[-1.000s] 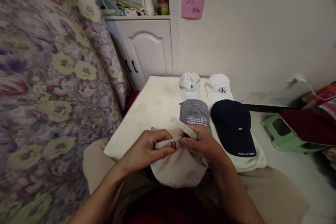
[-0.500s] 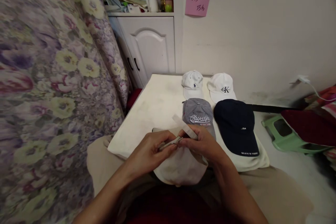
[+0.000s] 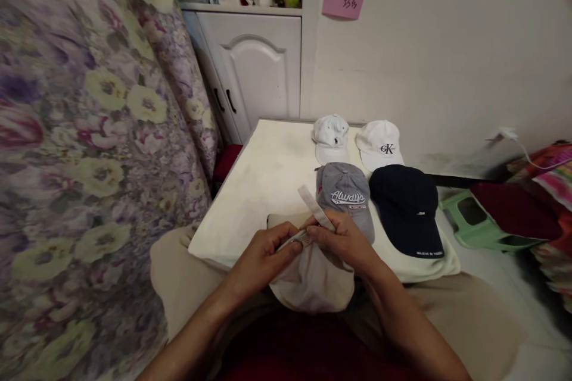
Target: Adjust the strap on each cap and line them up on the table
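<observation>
A beige baseball cap (image 3: 315,286) is held over my lap, its crown toward me. Pinched at the back strap, my left hand (image 3: 274,247) grips one side of the cap's opening. My right hand (image 3: 337,241) closes on the other side, and the strap's loose end (image 3: 313,202) sticks up past its fingers. A buckle seems to sit between my thumbs, though its details are too small to make out. Just beyond my hands lies a grey cap (image 3: 344,187) with "Always" lettering. Right of it rests a navy cap (image 3: 404,202).
Two white caps, one with a small emblem (image 3: 331,137) and one marked CK (image 3: 379,144), lie at the back of the cream-covered table (image 3: 250,184). A floral curtain (image 3: 102,190) hangs at left. A green stool (image 3: 478,220) stands at right, a white cabinet (image 3: 259,65) behind.
My thumbs have shifted at the strap, and the cap's edge between them has turned slightly. The strap's loose end stands a little higher. The whole view has tilted slightly downward.
</observation>
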`<act>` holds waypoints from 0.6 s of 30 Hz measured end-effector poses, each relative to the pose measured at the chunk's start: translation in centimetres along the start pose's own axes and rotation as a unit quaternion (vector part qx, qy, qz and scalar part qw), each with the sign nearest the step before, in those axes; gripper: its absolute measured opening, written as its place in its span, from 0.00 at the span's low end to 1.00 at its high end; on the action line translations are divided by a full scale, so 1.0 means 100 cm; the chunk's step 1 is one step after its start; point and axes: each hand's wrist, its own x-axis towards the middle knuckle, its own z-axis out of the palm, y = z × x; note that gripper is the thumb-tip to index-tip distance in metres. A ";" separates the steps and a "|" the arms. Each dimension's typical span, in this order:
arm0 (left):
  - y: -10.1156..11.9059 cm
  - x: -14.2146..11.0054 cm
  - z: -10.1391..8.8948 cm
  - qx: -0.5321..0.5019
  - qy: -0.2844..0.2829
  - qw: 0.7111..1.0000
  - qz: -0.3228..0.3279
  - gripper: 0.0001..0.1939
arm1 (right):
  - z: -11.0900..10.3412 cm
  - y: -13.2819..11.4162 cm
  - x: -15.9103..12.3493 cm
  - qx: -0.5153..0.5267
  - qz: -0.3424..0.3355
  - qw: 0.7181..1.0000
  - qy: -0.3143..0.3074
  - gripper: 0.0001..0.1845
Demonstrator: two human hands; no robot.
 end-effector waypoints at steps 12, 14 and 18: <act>-0.018 -0.009 -0.018 -0.095 -0.016 0.995 -0.026 0.15 | 0.025 -0.002 0.003 -0.011 0.007 1.000 0.017 0.12; -0.020 -0.010 -0.020 -0.089 -0.023 0.995 -0.022 0.15 | 0.029 -0.003 0.003 -0.011 0.002 1.000 0.023 0.10; -0.016 -0.014 -0.024 -0.061 -0.025 0.998 -0.010 0.14 | 0.037 -0.002 0.004 -0.001 0.002 0.999 0.033 0.10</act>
